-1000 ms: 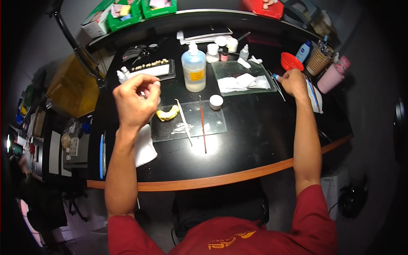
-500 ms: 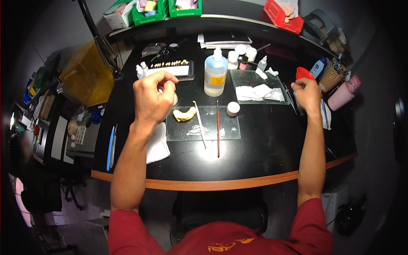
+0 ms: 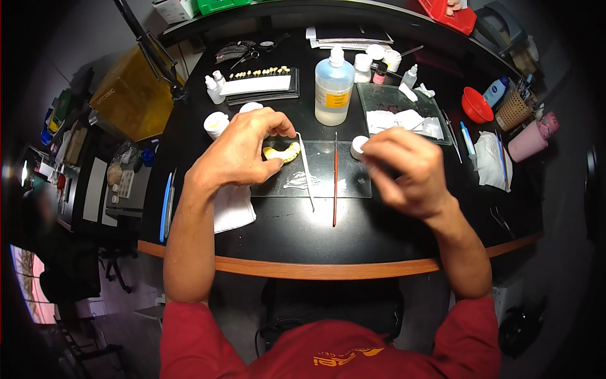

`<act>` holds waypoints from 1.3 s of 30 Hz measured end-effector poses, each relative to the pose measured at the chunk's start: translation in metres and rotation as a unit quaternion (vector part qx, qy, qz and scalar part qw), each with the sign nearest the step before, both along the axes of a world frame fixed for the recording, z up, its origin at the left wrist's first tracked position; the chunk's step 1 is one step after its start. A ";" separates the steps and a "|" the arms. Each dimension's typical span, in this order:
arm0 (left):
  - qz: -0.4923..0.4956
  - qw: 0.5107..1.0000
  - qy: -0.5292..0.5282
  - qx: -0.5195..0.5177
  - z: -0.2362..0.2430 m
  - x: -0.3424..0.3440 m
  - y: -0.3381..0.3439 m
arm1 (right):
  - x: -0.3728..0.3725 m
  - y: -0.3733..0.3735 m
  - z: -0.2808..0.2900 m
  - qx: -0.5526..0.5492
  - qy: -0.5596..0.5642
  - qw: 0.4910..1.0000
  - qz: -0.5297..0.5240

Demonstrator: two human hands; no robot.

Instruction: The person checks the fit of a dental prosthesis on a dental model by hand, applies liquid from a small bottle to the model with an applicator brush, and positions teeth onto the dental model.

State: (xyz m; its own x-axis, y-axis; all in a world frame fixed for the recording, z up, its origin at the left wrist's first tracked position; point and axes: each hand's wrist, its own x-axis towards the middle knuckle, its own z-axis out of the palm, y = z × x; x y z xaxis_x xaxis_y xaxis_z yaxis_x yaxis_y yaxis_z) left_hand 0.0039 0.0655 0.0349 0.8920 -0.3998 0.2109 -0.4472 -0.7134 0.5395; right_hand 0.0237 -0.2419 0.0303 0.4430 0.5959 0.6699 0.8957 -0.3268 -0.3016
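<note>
My left hand [image 3: 243, 150] reaches over a glass slab [image 3: 353, 185] with thumb and fingers apart. Between them lies a yellow dental arch model [image 3: 283, 153], partly hidden; I cannot tell whether the fingers touch it. Just right of it a pale slim tool [image 3: 307, 172] rests on the slab, and farther right a red-brown brush [image 3: 336, 183]. Smeared by motion, my right hand [image 3: 409, 174] is over the slab's right side, nearest a small white jar [image 3: 359, 146]. Its fingers are bent, and nothing in them can be made out.
A large clear bottle [image 3: 334, 91] stands behind the slab. A second glass slab [image 3: 392, 101] holds white tissue. At the right are a red bowl [image 3: 476, 105] and a pink tumbler [image 3: 529, 139]. A tooth-shade tray [image 3: 262, 88], white tubs [image 3: 216, 123] and folded cloth [image 3: 233, 208] are left.
My left hand has moved right and opened around the dental arch model. The right hand has come left from the red bowl to the small white jar. The view has shifted slightly.
</note>
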 end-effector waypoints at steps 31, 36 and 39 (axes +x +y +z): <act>-0.023 0.973 0.125 -0.192 0.010 -0.008 -0.020 | -0.023 0.014 -0.019 0.021 0.041 0.997 0.060; -0.053 0.935 0.189 -0.296 0.010 -0.012 -0.036 | -0.024 0.015 -0.014 0.104 0.032 0.994 0.026; -0.082 0.923 0.149 -0.344 0.000 -0.012 -0.044 | -0.023 0.014 -0.012 0.127 0.024 0.991 0.023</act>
